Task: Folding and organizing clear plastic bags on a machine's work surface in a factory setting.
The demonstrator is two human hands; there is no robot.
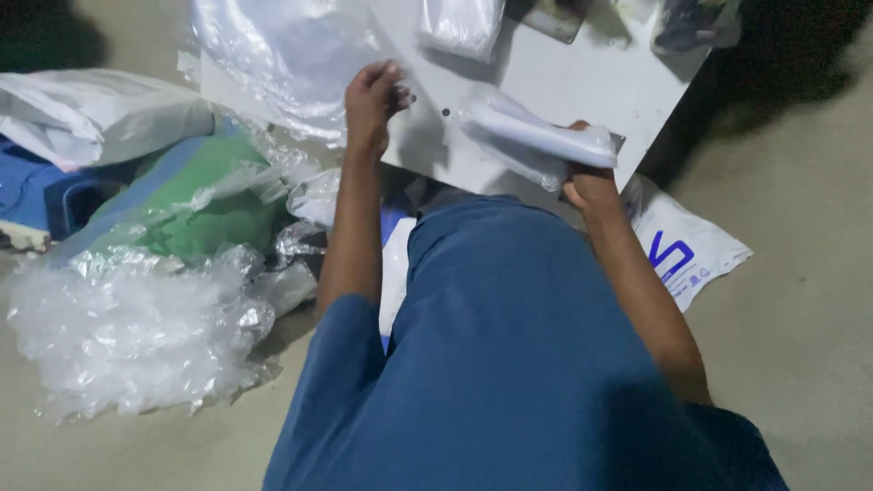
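Landmark: white surface (582,82), a flat board at the top centre, low over the floor (800,273).

1. Crumpled heap of clear plastic film (127,327), on the floor well to the lower left of the surface.
2. Green bundle (209,195) under clear wrap, left of the surface, just above the heap.
3. Clear plastic sheet (282,55), draped over the surface's left part and edge.
4. White plastic sack (91,114), far left of the surface; blue item (36,195) below it.
5. White mailer bag (687,245) with blue printed marks, flat on the floor under the surface's lower right corner.
6. Clear packet (459,23), at the surface's top edge; two darker packets right of it, too cut off to tell.
7. White item in a clear bag (536,136), lying across the surface's near edge. Right hand (591,182): grip clamped on its right end from below, fingers hidden behind it.
8. Left hand (373,100): at the surface's left part, beside the sheet's edge, fingers curled together; whether they pinch the sheet cannot be told.
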